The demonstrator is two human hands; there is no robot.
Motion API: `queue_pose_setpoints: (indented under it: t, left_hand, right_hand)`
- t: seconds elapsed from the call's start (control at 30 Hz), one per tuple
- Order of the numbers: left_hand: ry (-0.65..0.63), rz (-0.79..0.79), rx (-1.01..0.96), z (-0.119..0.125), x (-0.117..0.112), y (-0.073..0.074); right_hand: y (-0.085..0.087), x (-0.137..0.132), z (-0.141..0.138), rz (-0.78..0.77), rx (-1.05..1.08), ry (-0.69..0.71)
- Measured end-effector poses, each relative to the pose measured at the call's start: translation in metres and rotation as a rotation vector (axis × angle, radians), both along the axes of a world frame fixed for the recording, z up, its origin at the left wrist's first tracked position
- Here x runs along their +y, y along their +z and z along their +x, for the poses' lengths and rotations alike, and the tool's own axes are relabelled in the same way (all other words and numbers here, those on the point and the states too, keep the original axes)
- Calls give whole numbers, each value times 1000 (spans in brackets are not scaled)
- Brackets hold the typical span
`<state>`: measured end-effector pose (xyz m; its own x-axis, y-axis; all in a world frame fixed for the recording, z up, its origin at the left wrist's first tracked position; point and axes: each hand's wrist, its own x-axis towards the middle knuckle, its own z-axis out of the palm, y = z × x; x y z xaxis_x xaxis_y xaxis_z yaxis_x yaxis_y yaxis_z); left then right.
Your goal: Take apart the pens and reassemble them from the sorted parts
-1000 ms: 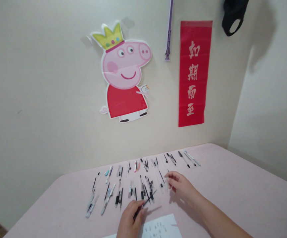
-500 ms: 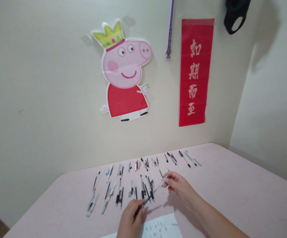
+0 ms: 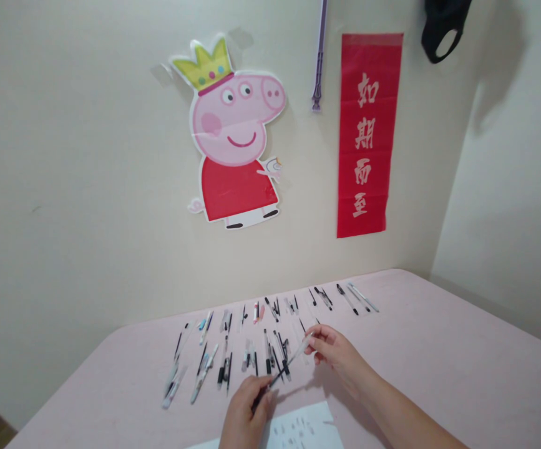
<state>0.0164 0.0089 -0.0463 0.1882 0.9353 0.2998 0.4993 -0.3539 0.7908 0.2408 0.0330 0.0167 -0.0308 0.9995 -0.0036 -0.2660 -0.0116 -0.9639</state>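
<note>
My left hand is closed at the lower middle, thumb and fingers pinching a dark, thin pen part that points up to the right. My right hand pinches the upper end of a clear pen barrel between thumb and fingertips. Barrel and dark part lie in one slanting line and meet between my hands; how deep one sits in the other is too small to tell. Under my left hand lies a white sheet of paper with small writing. Just beyond my hands are black pen parts.
Disassembled pens, caps and refills lie in two rough rows on the pink table cover. A pair of pens lies at the far right. Behind the table, the wall carries a cartoon pig cutout and a red banner.
The clear barrel now reaches a little further down along the dark part towards my left hand. Both hands keep their grips and have hardly moved.
</note>
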Motion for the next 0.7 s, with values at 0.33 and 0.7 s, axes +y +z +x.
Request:
queue_pose_setpoints:
  t: [0.33, 0.7]
  left_hand:
    - [9, -7, 0, 2, -3, 2]
    - [40, -34, -16, 8, -9, 15]
  right_hand:
    - [-5, 2, 0, -13, 14, -26]
    - [-4, -3, -7, -8, -84, 57]
